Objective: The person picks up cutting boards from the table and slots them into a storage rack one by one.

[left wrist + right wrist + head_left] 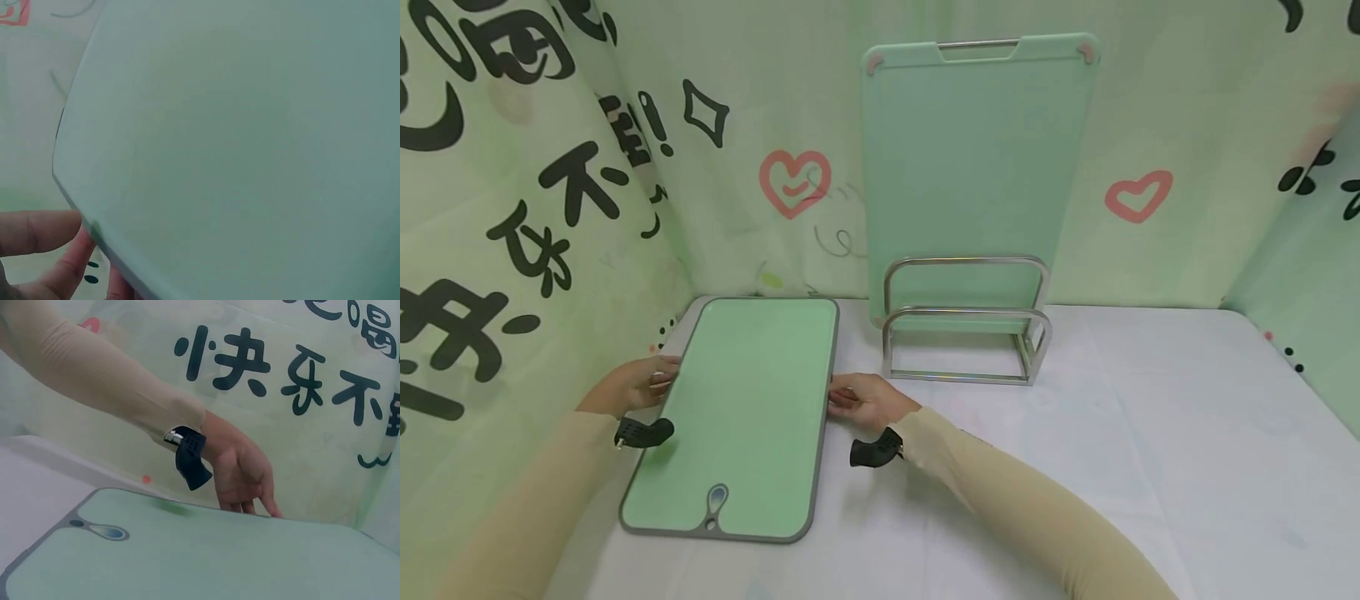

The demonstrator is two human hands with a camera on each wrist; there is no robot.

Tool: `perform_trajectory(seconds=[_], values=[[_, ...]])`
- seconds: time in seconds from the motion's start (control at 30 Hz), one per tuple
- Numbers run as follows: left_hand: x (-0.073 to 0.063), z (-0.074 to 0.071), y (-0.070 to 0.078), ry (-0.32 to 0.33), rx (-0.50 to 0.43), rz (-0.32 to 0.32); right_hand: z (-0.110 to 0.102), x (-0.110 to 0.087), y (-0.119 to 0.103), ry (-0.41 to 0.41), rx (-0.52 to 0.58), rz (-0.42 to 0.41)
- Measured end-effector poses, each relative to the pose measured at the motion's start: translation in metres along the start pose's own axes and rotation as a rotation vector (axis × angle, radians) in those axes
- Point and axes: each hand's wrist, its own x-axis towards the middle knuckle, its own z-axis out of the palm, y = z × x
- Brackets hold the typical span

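A light green cutting board (737,400) with a grey rim lies in front of me at the left of the table. Near its bottom edge is a small drop-shaped hole. My left hand (643,385) grips the left long edge; in the left wrist view, thumb and fingers (44,232) meet at the board's edge. On the opposite long edge, my right hand (867,402) holds the board with curled fingers, their tips partly hidden. The right wrist view shows the left hand (240,472) beyond the board. Whether the board is fully off the table I cannot tell.
Behind and to the right stands a metal wire rack (966,377) holding a second, pale green cutting board (970,158) upright. White cloth covers the table (1112,467). Printed curtains (730,217) rise at the back and both sides.
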Motion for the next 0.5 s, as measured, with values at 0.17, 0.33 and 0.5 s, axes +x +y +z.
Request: perform_trajectory(seconds=[0.17,0.33,0.5], values=[[0.002,-0.007,0.0,-0.054,0.116,0.003,-0.006,0.0,0.002,-0.049,-0.066,0.029],[0.004,-0.008,-0.003,-0.103,0.214,0.033,-0.01,0.002,0.007,-0.069,-0.163,0.001],[0.004,-0.008,-0.007,-0.069,0.25,0.064,-0.007,0.004,0.014,0.01,-0.192,-0.044]])
